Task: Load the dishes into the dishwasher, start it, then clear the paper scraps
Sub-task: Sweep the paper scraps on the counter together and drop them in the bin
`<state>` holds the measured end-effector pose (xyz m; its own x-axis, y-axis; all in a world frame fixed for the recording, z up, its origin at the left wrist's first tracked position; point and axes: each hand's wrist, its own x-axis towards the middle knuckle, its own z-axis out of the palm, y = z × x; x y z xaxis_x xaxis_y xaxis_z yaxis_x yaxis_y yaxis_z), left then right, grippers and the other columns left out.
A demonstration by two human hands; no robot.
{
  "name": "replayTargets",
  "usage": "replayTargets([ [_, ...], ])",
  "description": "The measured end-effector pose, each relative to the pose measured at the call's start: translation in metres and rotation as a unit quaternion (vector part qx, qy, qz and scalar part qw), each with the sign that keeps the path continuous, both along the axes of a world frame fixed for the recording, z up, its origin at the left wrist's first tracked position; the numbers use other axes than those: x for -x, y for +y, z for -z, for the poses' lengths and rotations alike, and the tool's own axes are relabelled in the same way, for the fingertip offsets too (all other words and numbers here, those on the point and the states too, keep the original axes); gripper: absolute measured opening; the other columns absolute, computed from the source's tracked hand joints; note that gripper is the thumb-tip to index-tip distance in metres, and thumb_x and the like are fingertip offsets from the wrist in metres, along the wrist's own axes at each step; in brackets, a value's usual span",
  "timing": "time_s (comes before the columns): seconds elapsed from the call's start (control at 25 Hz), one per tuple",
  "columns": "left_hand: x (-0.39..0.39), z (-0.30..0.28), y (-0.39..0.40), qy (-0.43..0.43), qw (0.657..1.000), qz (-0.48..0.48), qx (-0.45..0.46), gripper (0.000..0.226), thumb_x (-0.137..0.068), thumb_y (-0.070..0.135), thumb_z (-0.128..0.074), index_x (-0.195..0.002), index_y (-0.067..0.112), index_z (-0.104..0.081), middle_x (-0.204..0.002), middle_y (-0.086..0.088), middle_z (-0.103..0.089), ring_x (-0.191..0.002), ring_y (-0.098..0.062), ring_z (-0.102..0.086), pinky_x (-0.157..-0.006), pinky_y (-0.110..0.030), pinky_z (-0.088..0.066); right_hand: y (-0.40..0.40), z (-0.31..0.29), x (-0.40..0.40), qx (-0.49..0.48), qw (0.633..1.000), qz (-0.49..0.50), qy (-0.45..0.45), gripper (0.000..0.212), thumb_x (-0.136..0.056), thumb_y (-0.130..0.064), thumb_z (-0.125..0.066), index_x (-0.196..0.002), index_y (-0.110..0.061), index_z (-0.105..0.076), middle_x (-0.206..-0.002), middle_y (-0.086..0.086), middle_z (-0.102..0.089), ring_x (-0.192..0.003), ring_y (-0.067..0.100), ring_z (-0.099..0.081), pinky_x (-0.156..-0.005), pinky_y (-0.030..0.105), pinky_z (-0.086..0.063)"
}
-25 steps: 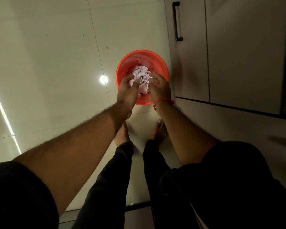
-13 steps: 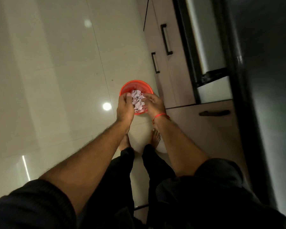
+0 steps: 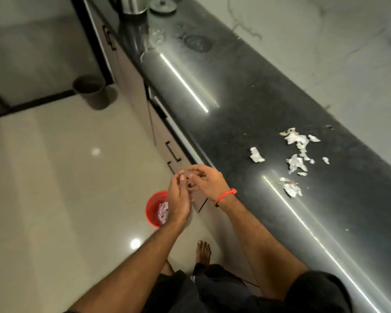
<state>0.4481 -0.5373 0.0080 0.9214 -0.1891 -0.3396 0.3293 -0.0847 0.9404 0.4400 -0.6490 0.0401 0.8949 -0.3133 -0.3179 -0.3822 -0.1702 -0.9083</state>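
Both hands empty, left hand (image 3: 178,199) and right hand (image 3: 207,182) fingers loosely spread; crumpled paper scraps (image 3: 295,162) mid-bench look featherlight, soft, best pinched in bunches.

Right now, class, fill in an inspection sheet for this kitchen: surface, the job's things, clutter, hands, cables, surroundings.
Surface: dark glossy countertop, with streaks of reflected light.
Job's things: white paper scraps scattered on the countertop, apart in several clumps; red bin on the floor by the cabinets, crumpled paper inside.
Clutter: metal vessel and a round lid at the far end of the counter.
Hands: left hand and right hand both empty, fingers relaxed, held above the bin.
Cables: nothing seen.
Surroundings: pale tiled floor; cabinet fronts with dark handles; a dark pot on the floor farther off.
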Motion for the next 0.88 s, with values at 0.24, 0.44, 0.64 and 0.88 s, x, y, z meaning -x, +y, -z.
replayTargets([
  [0.24, -0.002, -0.061, -0.068, -0.053, 0.988, 0.143, 0.029, 0.026, -0.108, 0.029, -0.045, -0.132, 0.025, -0.054, -0.111, -0.001, -0.064, -0.082, -0.014, -0.067, -0.069, -0.032, -0.056, -0.085, -0.072, 0.045, 0.023, 0.979, 0.185, -0.082, 0.019, -0.093, -0.003, -0.060, -0.104, -0.016, -0.067, -0.088, 0.012, -0.072, -0.064, 0.022, -0.065, -0.056, 0.032, -0.055],
  [0.44, 0.012, -0.080, -0.114, -0.095, 0.966, 0.239, 0.002, 0.026, -0.106, 0.027, -0.050, -0.131, 0.029, -0.056, -0.123, 0.000, -0.057, -0.089, -0.010, -0.068, -0.066, -0.022, -0.057, -0.141, -0.070, 0.104, 0.070, 0.946, 0.308, -0.074, 0.017, -0.092, -0.003, -0.063, -0.105, -0.010, -0.069, -0.091, 0.011, -0.072, -0.065, 0.016, -0.064, -0.061, 0.031, -0.055],
  [0.64, 0.036, -0.082, -0.170, -0.101, 0.952, 0.288, -0.013, 0.025, -0.104, 0.021, -0.054, -0.128, 0.028, -0.057, -0.124, 0.001, -0.058, -0.096, -0.017, -0.069, -0.073, -0.033, -0.059, -0.186, -0.060, 0.143, 0.080, 0.927, 0.362, -0.061, 0.016, -0.091, -0.002, -0.063, -0.105, -0.008, -0.071, -0.095, 0.016, -0.072, -0.070, 0.018, -0.065, -0.071, 0.032, -0.057],
  [0.88, 0.053, -0.065, -0.222, -0.136, 0.925, 0.337, -0.113, 0.034, -0.101, 0.017, -0.058, -0.134, 0.026, -0.057, -0.127, 0.003, -0.055, -0.096, -0.011, -0.063, -0.091, -0.032, -0.056, -0.239, -0.052, 0.173, 0.184, 0.925, 0.331, -0.010, 0.021, -0.086, -0.007, -0.068, -0.104, -0.016, -0.072, -0.083, -0.004, -0.064, -0.074, 0.013, -0.058, -0.077, 0.024, -0.049],
])
